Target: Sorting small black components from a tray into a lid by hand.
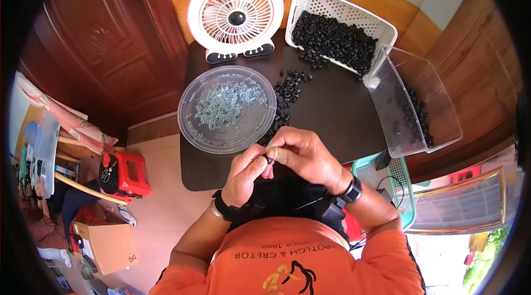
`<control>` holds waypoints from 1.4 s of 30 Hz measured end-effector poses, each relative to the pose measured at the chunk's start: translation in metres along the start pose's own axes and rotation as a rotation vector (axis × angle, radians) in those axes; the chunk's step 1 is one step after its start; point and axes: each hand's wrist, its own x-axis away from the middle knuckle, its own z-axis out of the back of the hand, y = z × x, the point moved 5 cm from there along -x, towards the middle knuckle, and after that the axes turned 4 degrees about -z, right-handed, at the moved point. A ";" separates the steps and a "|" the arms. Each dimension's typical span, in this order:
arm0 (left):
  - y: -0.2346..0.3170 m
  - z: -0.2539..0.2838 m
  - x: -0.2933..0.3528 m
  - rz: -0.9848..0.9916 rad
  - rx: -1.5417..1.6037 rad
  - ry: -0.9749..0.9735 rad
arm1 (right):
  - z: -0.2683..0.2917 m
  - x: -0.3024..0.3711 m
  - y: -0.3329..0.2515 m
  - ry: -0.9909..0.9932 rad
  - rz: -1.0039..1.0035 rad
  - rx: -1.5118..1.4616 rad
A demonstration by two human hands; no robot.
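Close to the table's near edge, my left hand (243,176) pinches a small black plastic piece (269,159) between thumb and fingers. My right hand (307,155) meets it from the right, thumb and forefinger closed at the piece; anything small between those fingertips is hidden. Just beyond my hands lies a round clear plastic lid (192,129) with many tiny shiny metal pieces (224,104) heaped on it. Loose black ring-like pieces (289,89) are strewn along the lid's right side, some of them partly behind my fingers.
The dark table (343,112) also holds a white fan (237,18) and a white perforated basket (379,26) of black pieces. A clear plastic bin (395,123) with more black pieces overhangs its right edge. Below sits a green basket (408,198); a red case (133,173) stands left.
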 end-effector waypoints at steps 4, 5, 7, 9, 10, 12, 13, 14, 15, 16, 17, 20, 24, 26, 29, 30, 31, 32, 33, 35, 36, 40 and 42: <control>-0.011 -0.001 -0.009 0.042 0.172 0.068 | 0.001 0.012 -0.029 0.173 0.419 0.848; -0.013 -0.002 -0.009 0.044 0.151 0.060 | 0.005 0.009 -0.030 0.119 0.386 0.798; -0.014 -0.002 -0.011 0.041 0.135 0.063 | 0.025 -0.002 -0.035 0.002 0.406 0.833; -0.013 0.001 -0.010 0.037 0.168 0.086 | 0.052 -0.022 -0.037 0.136 0.291 0.891; -0.012 0.002 -0.010 0.035 0.199 0.097 | 0.070 -0.032 -0.035 0.232 0.184 0.895; -0.014 0.002 -0.010 0.020 0.150 0.086 | 0.109 -0.060 -0.024 0.350 0.073 0.922; -0.014 0.001 -0.010 0.011 0.099 0.073 | 0.127 -0.074 -0.018 0.377 0.074 0.993; -0.014 0.001 -0.011 0.009 0.100 0.072 | 0.142 -0.088 -0.012 0.409 0.073 1.066; -0.015 0.000 -0.011 0.025 0.081 0.062 | 0.149 -0.101 -0.007 0.407 0.074 1.066; -0.015 0.000 -0.011 0.041 0.062 0.057 | 0.153 -0.115 -0.001 0.396 0.066 1.152; -0.015 -0.001 -0.010 0.078 0.032 0.057 | 0.154 -0.126 0.004 0.388 0.059 1.240; -0.013 -0.001 -0.010 0.085 0.005 0.061 | 0.145 -0.154 0.014 0.337 0.080 1.414; -0.011 -0.001 -0.010 0.091 -0.006 0.057 | 0.136 -0.175 0.026 0.256 -0.087 1.596; -0.010 -0.002 -0.010 0.095 -0.016 0.058 | 0.137 -0.180 0.029 0.239 -0.108 1.570; -0.011 -0.002 -0.012 0.073 0.000 0.053 | 0.138 -0.179 0.035 0.216 -0.122 1.558; -0.013 -0.002 -0.012 0.072 0.001 0.053 | 0.139 -0.178 0.035 0.210 -0.116 1.573; -0.013 -0.001 -0.012 0.062 -0.002 0.054 | 0.138 -0.175 0.034 0.209 -0.114 1.574; -0.014 -0.001 -0.012 0.051 -0.005 0.054 | 0.138 -0.171 0.031 0.232 -0.100 1.520; -0.015 0.000 -0.011 0.050 -0.005 0.053 | 0.138 -0.166 0.028 0.255 -0.087 1.465; -0.016 0.000 -0.011 0.051 -0.012 0.041 | 0.136 -0.149 0.013 0.307 -0.068 1.331; -0.015 0.000 -0.010 0.051 -0.012 0.040 | 0.134 -0.138 0.004 0.355 -0.050 1.195; -0.013 -0.002 -0.009 0.056 -0.040 0.043 | 0.110 -0.082 -0.014 0.343 0.001 0.787; -0.014 -0.002 -0.009 0.052 -0.039 0.032 | 0.087 -0.052 -0.009 0.279 -0.007 0.369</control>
